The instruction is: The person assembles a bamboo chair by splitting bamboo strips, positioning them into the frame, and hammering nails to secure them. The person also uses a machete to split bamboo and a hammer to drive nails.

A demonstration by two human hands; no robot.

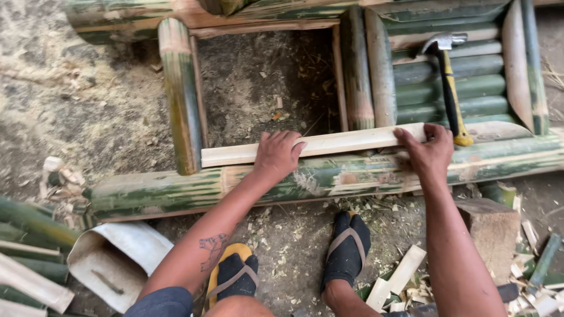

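Both feet in dark socks and sandals [346,249] stand nearest, on dirt strewn with pale shavings. Above them the left hand [276,154] lies palm down, fingers nearly flat and curled lightly over the near edge of a long pale split-bamboo slat [346,142]. The right hand [430,151] grips the slat's right end, fingers closed over its top, thumb hidden. The slat lies lengthwise along the front rail of a green bamboo frame [329,179], just behind the thick mottled front pole, its left end near the upright cross pole [181,94] and its right end at the slatted section. The step in hand looks like seating and aligning this strip against the front rail; the next move probably calls for holding it steady with one hand and fixing it down. A yellow-and-black-handled hammer [449,88] rests on the green slats at the frame's right rear, just beyond the right hand. The strip is cream, smooth, straight and freshly cut.
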